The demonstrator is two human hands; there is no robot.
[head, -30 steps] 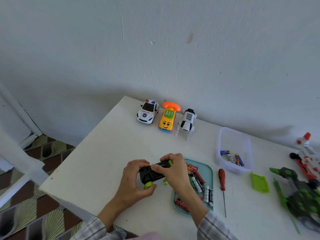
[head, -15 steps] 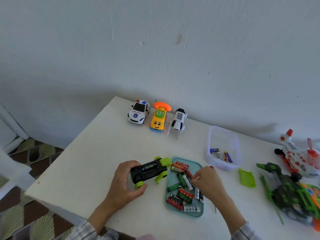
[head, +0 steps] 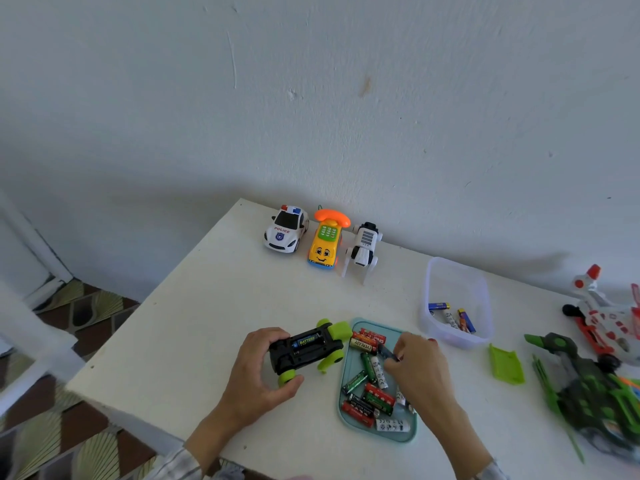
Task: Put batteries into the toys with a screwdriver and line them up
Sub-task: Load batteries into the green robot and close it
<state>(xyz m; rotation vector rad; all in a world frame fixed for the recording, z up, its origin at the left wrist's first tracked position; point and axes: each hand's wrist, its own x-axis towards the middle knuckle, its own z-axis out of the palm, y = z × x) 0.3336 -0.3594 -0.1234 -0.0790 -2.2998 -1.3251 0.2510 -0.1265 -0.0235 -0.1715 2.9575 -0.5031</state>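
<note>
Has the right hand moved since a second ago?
Yes. The right hand left the black car, which the left hand holds, and went right, over the teal tray, pinching a battery.

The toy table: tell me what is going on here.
A person is fitting batteries into a black toy car with green wheels. The left hand grips the car upside down, its battery bay open with one battery seated. The right hand pinches a battery over the teal tray of loose batteries. A police car, a phone toy and a robot dog stand in a row by the wall.
</note>
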